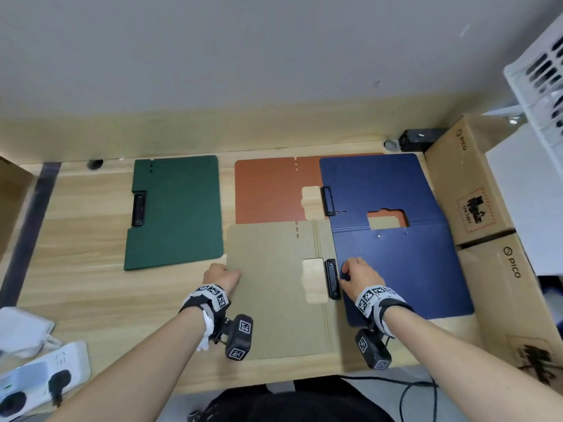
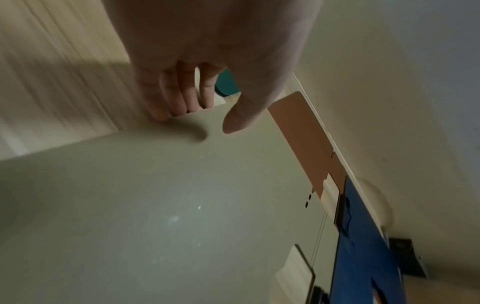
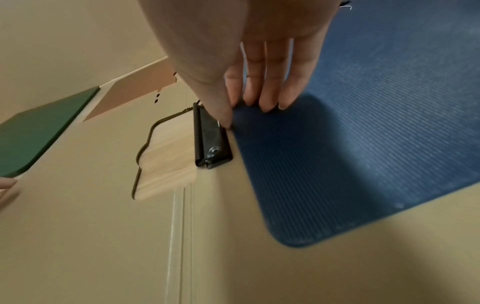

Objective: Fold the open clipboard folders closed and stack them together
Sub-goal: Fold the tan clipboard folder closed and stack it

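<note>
Four clipboard folders lie on the wooden desk. The green folder is folded closed at the left. The orange folder lies open at the back, its right part under the open blue folder. In front lies the open tan folder with its black clip; its right half is under the blue one. My left hand hooks its fingers under the tan folder's left edge, thumb just above. My right hand pinches the blue folder's left edge beside the clip.
Two cardboard boxes stand along the desk's right side against the blue folder. A white power strip and a white bundle lie at the front left. A white basket and a small black device are at the back right.
</note>
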Available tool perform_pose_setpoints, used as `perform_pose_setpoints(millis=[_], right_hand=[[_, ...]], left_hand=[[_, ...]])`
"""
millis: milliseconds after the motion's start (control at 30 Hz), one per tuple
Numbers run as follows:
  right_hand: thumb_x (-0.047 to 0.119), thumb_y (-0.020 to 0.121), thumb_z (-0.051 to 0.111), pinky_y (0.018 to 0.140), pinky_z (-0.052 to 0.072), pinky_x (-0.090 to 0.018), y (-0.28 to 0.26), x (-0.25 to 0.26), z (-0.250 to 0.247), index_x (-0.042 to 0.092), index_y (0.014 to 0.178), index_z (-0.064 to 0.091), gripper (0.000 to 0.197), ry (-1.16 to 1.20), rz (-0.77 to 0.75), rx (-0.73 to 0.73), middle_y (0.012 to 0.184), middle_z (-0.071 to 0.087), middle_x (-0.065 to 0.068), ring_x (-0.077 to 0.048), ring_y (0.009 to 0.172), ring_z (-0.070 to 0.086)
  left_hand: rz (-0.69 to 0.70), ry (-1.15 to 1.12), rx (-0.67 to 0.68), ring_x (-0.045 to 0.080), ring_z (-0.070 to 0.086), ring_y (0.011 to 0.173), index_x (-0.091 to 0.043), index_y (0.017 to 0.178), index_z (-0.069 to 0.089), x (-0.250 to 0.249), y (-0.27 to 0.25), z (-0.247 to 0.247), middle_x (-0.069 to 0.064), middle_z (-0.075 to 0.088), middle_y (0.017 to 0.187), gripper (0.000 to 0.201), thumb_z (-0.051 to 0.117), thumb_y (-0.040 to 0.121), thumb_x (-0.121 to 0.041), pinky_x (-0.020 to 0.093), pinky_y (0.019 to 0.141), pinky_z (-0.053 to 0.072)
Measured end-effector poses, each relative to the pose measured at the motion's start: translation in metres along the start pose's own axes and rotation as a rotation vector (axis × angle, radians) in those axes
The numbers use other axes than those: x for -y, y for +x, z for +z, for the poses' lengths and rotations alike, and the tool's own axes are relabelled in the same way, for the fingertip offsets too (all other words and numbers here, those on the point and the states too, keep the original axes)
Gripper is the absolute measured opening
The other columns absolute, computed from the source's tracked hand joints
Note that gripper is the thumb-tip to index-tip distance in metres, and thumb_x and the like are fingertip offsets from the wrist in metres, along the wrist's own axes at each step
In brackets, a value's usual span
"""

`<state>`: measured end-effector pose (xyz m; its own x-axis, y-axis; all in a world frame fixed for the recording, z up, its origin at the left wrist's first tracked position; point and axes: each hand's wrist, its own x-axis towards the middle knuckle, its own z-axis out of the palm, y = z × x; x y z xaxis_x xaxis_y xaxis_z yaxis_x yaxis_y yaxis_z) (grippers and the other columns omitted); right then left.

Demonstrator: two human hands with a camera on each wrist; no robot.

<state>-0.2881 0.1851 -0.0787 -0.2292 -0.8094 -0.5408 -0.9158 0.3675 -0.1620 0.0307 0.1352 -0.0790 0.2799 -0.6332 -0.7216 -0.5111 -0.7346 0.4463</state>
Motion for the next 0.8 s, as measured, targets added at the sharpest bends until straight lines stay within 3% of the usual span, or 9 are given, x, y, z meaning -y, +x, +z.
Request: perform_pose_setpoints(millis=[133, 200, 300, 400, 467, 533, 633, 700, 800], right_hand=[[0.022, 0.088, 0.054, 0.071, 0.041, -0.029, 0.001, 0.002, 0.000, 0.022, 0.109, 0.054, 0.020, 0.000, 0.004, 0.001, 0.117, 0.052, 0.000, -0.023, 0.101, 0.058], [0.021, 0.087, 0.053, 0.071, 0.040, -0.028, 0.000, 0.004, 0.000, 0.023, 0.107, 0.055, 0.020, -0.009, 0.010, 0.013, 0.115, 0.052, 0.000, -0.023, 0.100, 0.058], [0.019, 0.085, 0.052, 0.071, 0.043, -0.028, 0.002, 0.006, -0.003, 0.024, 0.102, 0.059, 0.019, -0.016, 0.018, 0.027, 0.110, 0.055, -0.001, -0.024, 0.097, 0.058], [0.018, 0.080, 0.052, 0.068, 0.046, -0.027, 0.002, 0.011, -0.011, 0.024, 0.091, 0.062, 0.016, -0.037, 0.033, 0.050, 0.099, 0.059, 0.000, -0.022, 0.086, 0.058], [0.016, 0.075, 0.053, 0.061, 0.046, -0.025, 0.001, 0.015, -0.014, 0.023, 0.081, 0.062, 0.012, -0.053, 0.047, 0.067, 0.085, 0.062, 0.001, -0.021, 0.076, 0.060], [0.015, 0.073, 0.053, 0.057, 0.044, -0.025, -0.001, 0.019, -0.016, 0.021, 0.078, 0.061, 0.011, -0.068, 0.047, 0.076, 0.077, 0.063, 0.002, -0.021, 0.072, 0.060], [0.014, 0.069, 0.049, 0.061, 0.049, -0.027, -0.001, 0.023, -0.016, 0.021, 0.078, 0.059, 0.015, -0.089, 0.039, 0.083, 0.079, 0.064, 0.000, -0.023, 0.074, 0.061], [0.012, 0.070, 0.049, 0.066, 0.050, -0.029, -0.002, 0.026, -0.016, 0.021, 0.082, 0.059, 0.018, -0.125, 0.028, 0.084, 0.084, 0.065, -0.001, -0.024, 0.076, 0.061], [0.010, 0.075, 0.048, 0.070, 0.047, -0.030, -0.001, 0.031, -0.014, 0.021, 0.091, 0.060, 0.023, -0.186, -0.016, 0.097, 0.094, 0.066, -0.003, -0.026, 0.083, 0.060]], left_hand=[[0.012, -0.098, -0.013, 0.028, 0.063, 0.068, -0.005, 0.068, 0.064, 0.001, 0.007, -0.006, 0.011, 0.068, 0.071, 0.025, 0.065, 0.078, -0.027, 0.031, 0.067, 0.048], [0.035, -0.146, 0.030, 0.027, 0.064, 0.075, -0.009, 0.072, 0.062, 0.004, 0.008, -0.008, 0.008, 0.069, 0.077, 0.025, 0.068, 0.081, -0.032, 0.032, 0.075, 0.050], [0.076, -0.233, 0.156, 0.027, 0.071, 0.088, -0.014, 0.088, 0.071, 0.007, 0.005, -0.011, 0.009, 0.075, 0.094, 0.016, 0.071, 0.083, -0.029, 0.041, 0.091, 0.055], [0.149, -0.172, 0.180, 0.023, 0.071, 0.082, -0.007, 0.091, 0.073, -0.001, -0.002, -0.021, 0.010, 0.076, 0.094, 0.019, 0.071, 0.086, -0.025, 0.032, 0.081, 0.056], [0.162, -0.083, 0.207, 0.022, 0.067, 0.070, -0.005, 0.086, 0.073, -0.007, -0.006, -0.028, 0.008, 0.075, 0.083, 0.023, 0.072, 0.086, -0.028, 0.029, 0.066, 0.051], [0.182, -0.010, 0.211, 0.021, 0.060, 0.061, -0.006, 0.080, 0.072, -0.012, -0.009, -0.037, 0.007, 0.071, 0.072, 0.025, 0.072, 0.084, -0.031, 0.027, 0.059, 0.045], [0.212, 0.019, 0.173, 0.023, 0.062, 0.062, -0.005, 0.082, 0.074, -0.021, -0.008, -0.055, 0.011, 0.074, 0.076, 0.026, 0.072, 0.083, -0.031, 0.029, 0.061, 0.048], [0.229, 0.027, 0.152, 0.026, 0.068, 0.068, -0.008, 0.082, 0.075, -0.027, -0.005, -0.071, 0.009, 0.076, 0.080, 0.023, 0.072, 0.083, -0.031, 0.033, 0.069, 0.055], [0.247, 0.059, 0.115, 0.025, 0.069, 0.070, -0.011, 0.075, 0.073, -0.031, 0.002, -0.095, 0.005, 0.075, 0.075, 0.022, 0.072, 0.083, -0.031, 0.035, 0.075, 0.055]])
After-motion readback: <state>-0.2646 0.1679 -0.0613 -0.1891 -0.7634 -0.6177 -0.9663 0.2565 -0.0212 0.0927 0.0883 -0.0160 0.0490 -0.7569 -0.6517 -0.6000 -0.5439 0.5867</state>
